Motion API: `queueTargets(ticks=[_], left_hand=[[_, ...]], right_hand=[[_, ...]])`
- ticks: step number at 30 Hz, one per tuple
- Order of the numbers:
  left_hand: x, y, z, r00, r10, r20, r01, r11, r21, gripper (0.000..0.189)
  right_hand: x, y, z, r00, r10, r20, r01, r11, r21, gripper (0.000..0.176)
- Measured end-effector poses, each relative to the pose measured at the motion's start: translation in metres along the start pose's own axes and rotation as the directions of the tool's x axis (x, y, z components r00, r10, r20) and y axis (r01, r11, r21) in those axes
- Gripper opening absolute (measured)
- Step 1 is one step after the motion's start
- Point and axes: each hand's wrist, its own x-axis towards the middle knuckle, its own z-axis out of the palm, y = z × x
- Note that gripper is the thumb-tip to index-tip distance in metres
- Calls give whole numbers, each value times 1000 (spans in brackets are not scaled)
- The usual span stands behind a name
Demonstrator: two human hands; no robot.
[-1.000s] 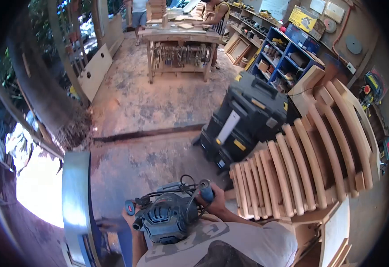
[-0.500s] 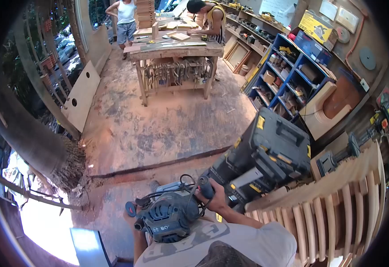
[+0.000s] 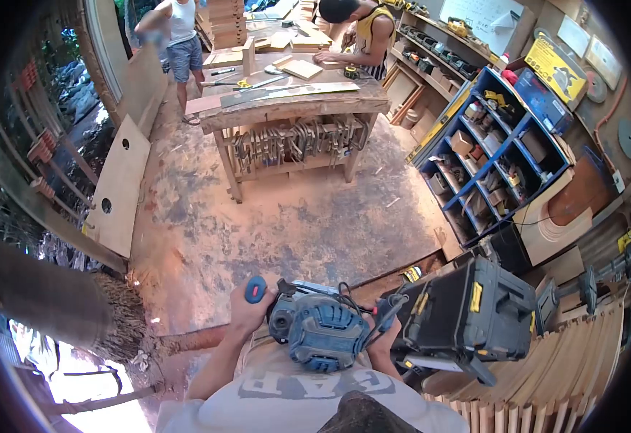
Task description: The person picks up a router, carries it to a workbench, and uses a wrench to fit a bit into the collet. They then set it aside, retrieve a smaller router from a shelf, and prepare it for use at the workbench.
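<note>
A blue and black Bosch router (image 3: 326,333) is held against the front of my body, with its cord looped beside it. My left hand (image 3: 246,312) is wrapped around its left handle, whose rounded end shows a red mark. On the other side, my right hand (image 3: 383,340) closes on the right handle, near the cord; some of its fingers are hidden. Part of the router's pale base shows along its far edge.
Ahead stands a wooden workbench (image 3: 294,110) with clamps (image 3: 297,144) hanging beneath; two people are beside it. A black toolbox (image 3: 485,307) stands close on my right, by curved wooden slats (image 3: 532,375). A blue shelf (image 3: 490,164) stands beyond. A tree trunk (image 3: 48,289) is left.
The router has turned in my hands and moved right. The workbench appears larger and closer, and the toolbox has shifted right and down in view. Both hands keep hold.
</note>
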Motion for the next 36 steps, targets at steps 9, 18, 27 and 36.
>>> queueTargets(ticks=[9,18,27,36], left_hand=[[271,17,61,995,95,-25,-93,993,66,27],[462,106,75,989,24,-143,-22,1000,18,27],[693,96,61,987,161,-16,-162,987,-15,26],[862,111,55,992,109,58,-106,993,-51,26]], right_hand=[[257,33,116,1000,-19,-20,21,995,100,37],[484,-44,229,998,2,59,-12,986,166,28],[643,-60,352,999,-35,21,33,992,119,27],[747,-80,460,990,-90,-111,81,994,-78,23]])
